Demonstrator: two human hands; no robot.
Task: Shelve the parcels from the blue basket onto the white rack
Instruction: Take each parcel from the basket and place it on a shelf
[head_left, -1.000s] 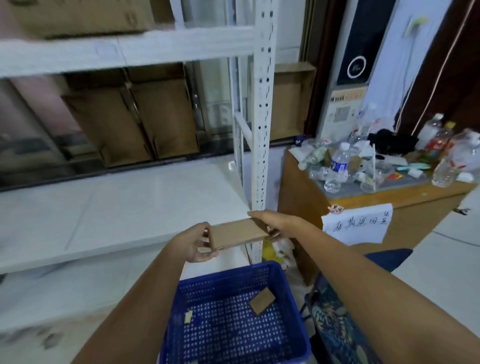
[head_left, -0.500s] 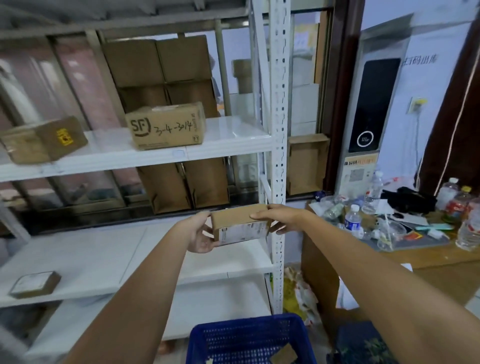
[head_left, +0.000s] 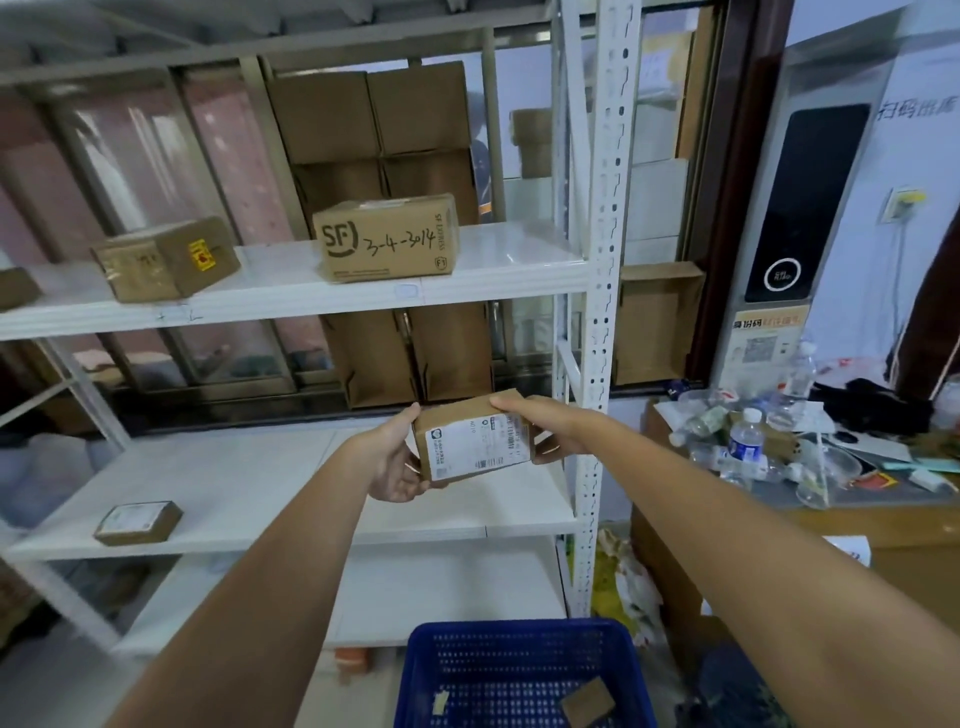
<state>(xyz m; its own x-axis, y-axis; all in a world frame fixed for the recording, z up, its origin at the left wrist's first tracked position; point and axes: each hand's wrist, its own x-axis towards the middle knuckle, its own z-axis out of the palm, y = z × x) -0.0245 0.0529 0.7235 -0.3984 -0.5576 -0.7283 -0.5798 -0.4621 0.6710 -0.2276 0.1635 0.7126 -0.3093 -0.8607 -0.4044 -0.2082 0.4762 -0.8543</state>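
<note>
A small brown parcel (head_left: 472, 441) with a white label facing me is held in the air between both hands, in front of the white rack's (head_left: 602, 260) middle shelf. My left hand (head_left: 397, 460) grips its left end and my right hand (head_left: 540, 423) covers its top right corner. Below, the blue basket (head_left: 519, 675) stands on the floor with one flat brown parcel (head_left: 587, 704) and a scrap of paper inside.
The upper shelf carries an SF box (head_left: 387, 239) and a taped brown box (head_left: 166, 257). A flat parcel (head_left: 137, 522) lies on the middle shelf's left. Right of the rack, a wooden desk (head_left: 883, 525) holds bottles and clutter.
Both hands lifted the parcel from just above the basket up to middle-shelf height and tilted its label toward me. My view rose, so the basket now shows only at the bottom edge.
</note>
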